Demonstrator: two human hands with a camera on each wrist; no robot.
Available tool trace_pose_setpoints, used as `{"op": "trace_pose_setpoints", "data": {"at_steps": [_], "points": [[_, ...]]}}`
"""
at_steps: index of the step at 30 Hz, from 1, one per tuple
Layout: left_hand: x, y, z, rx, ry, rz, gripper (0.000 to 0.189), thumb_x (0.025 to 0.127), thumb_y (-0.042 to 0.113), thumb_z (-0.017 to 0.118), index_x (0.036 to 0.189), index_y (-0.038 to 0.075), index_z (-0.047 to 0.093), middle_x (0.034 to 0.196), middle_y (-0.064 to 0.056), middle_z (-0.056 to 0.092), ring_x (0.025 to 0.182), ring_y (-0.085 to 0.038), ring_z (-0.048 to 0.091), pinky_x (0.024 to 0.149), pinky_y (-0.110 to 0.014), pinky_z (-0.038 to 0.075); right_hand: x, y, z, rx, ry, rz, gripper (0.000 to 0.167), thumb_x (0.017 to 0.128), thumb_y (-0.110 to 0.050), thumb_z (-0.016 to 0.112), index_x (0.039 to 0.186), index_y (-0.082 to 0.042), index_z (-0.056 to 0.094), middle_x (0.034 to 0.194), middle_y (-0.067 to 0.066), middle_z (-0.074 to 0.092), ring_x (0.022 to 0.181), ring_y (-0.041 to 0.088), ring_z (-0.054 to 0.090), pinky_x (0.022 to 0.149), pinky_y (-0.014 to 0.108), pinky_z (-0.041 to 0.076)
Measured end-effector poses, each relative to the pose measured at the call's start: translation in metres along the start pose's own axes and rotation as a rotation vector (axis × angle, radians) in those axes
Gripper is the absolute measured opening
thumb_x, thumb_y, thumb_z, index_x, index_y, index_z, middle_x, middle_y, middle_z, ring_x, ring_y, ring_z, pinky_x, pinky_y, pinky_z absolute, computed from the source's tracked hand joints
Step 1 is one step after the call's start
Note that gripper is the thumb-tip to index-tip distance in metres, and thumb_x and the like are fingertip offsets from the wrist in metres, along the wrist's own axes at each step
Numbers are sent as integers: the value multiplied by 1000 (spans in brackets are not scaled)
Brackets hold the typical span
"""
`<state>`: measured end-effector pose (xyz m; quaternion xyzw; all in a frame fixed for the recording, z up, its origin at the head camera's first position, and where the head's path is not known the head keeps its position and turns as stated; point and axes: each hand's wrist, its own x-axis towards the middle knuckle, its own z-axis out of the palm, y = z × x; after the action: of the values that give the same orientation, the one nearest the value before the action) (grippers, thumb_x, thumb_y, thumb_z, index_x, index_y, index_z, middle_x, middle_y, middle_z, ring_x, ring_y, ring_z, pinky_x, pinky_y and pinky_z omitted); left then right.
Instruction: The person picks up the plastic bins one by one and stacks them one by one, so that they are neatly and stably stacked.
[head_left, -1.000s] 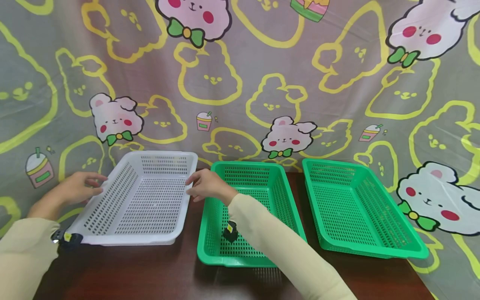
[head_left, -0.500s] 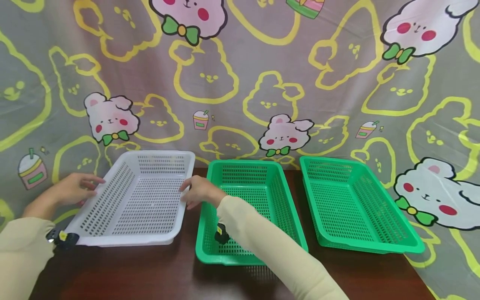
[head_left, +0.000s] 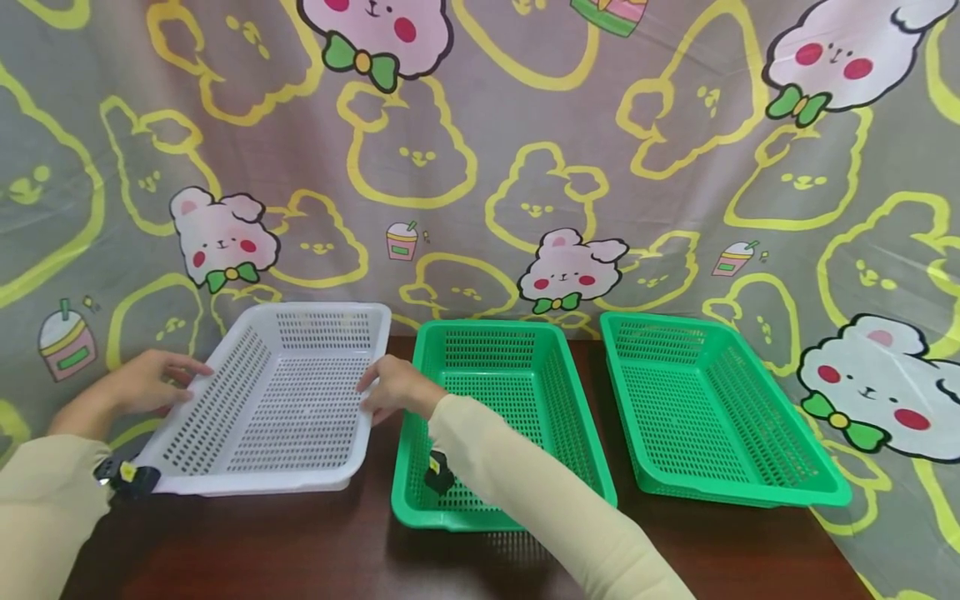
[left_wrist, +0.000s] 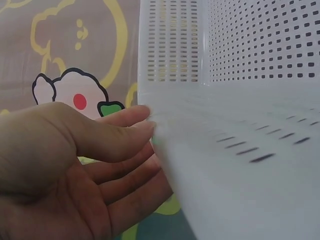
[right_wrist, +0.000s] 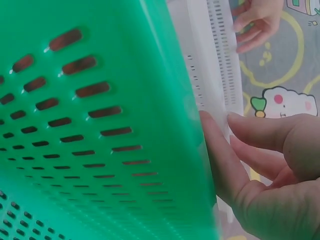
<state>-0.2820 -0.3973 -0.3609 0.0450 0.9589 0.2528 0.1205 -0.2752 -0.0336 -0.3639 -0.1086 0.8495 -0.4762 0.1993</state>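
Note:
A white perforated plastic basket [head_left: 307,481] stands at the left of the dark table. My left hand [head_left: 153,383] is at its left rim, fingertips touching the edge from outside. In the left wrist view the thumb [left_wrist: 117,142] and forefinger tips meet the rim, with the other fingers loosely bent below it. My right hand [head_left: 397,387] holds the right rim between thumb and fingers, some fingertips over the inner side. In the right wrist view that hand [right_wrist: 270,170] sits in the narrow gap beside the middle green basket [right_wrist: 125,30].
The middle green basket stands close to the right of the white one, under my right forearm [head_left: 540,492]. Another green basket [head_left: 750,500] stands further right on the table [head_left: 300,550]. A patterned cloth [head_left: 480,108] hangs behind them.
My right hand has lowered slightly and come closer onto the white basket's right rim. My left hand has settled a little lower at the left rim. The baskets stay put.

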Motion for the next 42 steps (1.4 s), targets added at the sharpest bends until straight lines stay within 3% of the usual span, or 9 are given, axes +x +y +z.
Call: {"op": "trace_pose_setpoints", "data": {"at_steps": [11, 20, 25, 29, 42], "points": [[-1, 5, 3, -30, -8, -5, 51, 89, -5, 69, 135, -19, 51, 116, -44, 58, 83, -27, 72, 72, -49, 65, -2, 1, -6, -3, 15, 24, 29, 88, 11, 74, 116, 8, 70, 99, 25, 73, 81, 37, 79, 61, 32, 65], [-7, 14, 0, -42, 3, 35, 53, 90, -4, 69, 136, -20, 49, 120, -48, 52, 83, -27, 73, 71, -49, 66, -2, 0, -16, 30, 29, 20, 32, 87, 11, 74, 118, 7, 70, 105, 26, 73, 85, 36, 79, 79, 48, 66], [-8, 16, 0, -45, -5, 56, 53, 90, -4, 69, 136, -21, 49, 118, -46, 53, 83, -26, 73, 70, -47, 66, -5, -1, -19, -27, 42, 20, 31, 88, 7, 76, 118, 4, 72, 103, 23, 74, 78, 32, 79, 69, 41, 67], [-10, 18, 1, -55, -10, 74, 53, 90, -5, 69, 137, -21, 49, 116, -44, 55, 83, -26, 73, 69, -47, 66, -7, -1, -21, -56, 54, 14, 30, 88, 7, 76, 117, 3, 73, 105, 23, 73, 76, 30, 78, 69, 39, 67], [-22, 26, -5, -51, 57, 86, 57, 91, -1, 73, 138, -20, 48, 114, -42, 58, 82, -26, 73, 66, -46, 66, -13, -11, -29, -30, 75, -1, 32, 87, 8, 77, 118, 2, 72, 106, 21, 73, 78, 30, 78, 74, 44, 67]]}}
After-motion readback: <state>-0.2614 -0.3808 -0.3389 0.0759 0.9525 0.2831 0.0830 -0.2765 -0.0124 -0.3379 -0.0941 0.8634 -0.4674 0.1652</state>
